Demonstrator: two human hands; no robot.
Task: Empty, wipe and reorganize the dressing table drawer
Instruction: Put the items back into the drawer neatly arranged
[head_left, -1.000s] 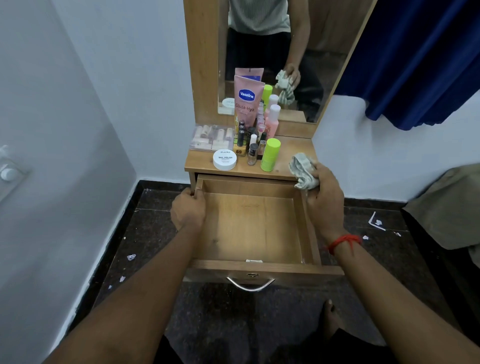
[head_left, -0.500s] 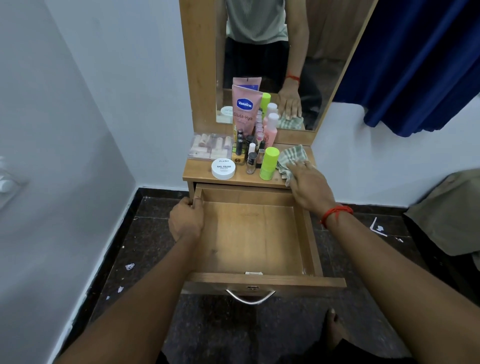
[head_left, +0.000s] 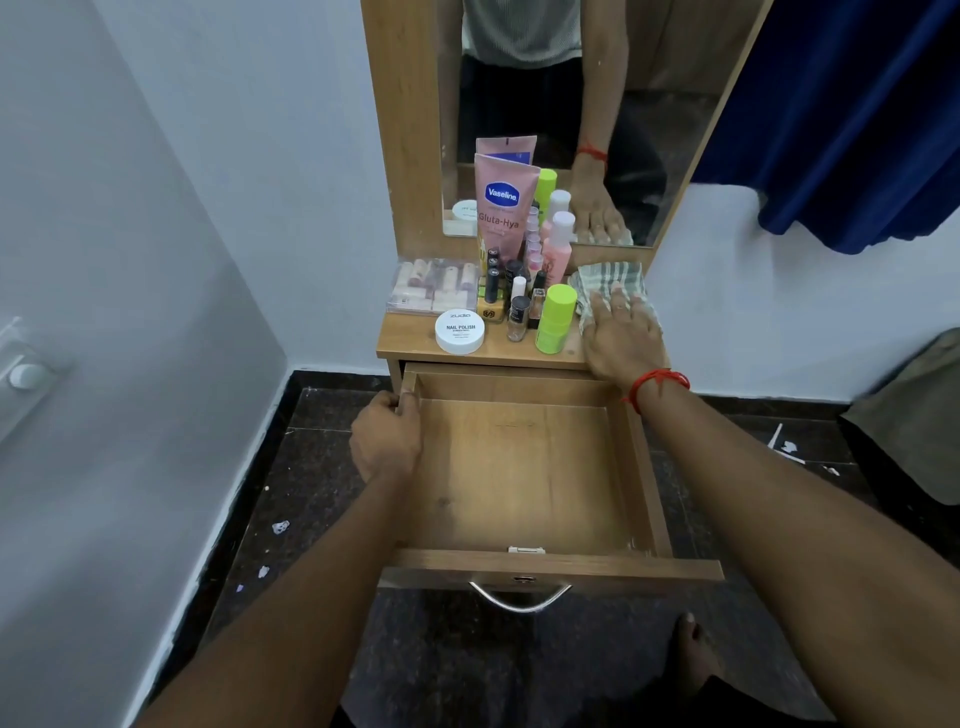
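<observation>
The wooden drawer is pulled far out and its inside is bare. My left hand grips the top of the drawer's left wall near the back. My right hand lies flat, fingers spread, on a checked grey-green cloth at the right end of the dressing table top. Crowded on that top are a pink Vaseline tube, a lime green bottle, a white nail polish jar, a clear box of small items, a pink bottle and several small vials.
A mirror rises behind the table and reflects my arm. A white wall closes the left side, and a blue curtain hangs at the upper right. A drab fabric-covered object stands at the right. My bare foot is on the dark floor below the drawer handle.
My right hand carried the bunched cloth from the drawer's right wall up onto the table top and now presses it flat there. My left hand stayed on the drawer's left wall.
</observation>
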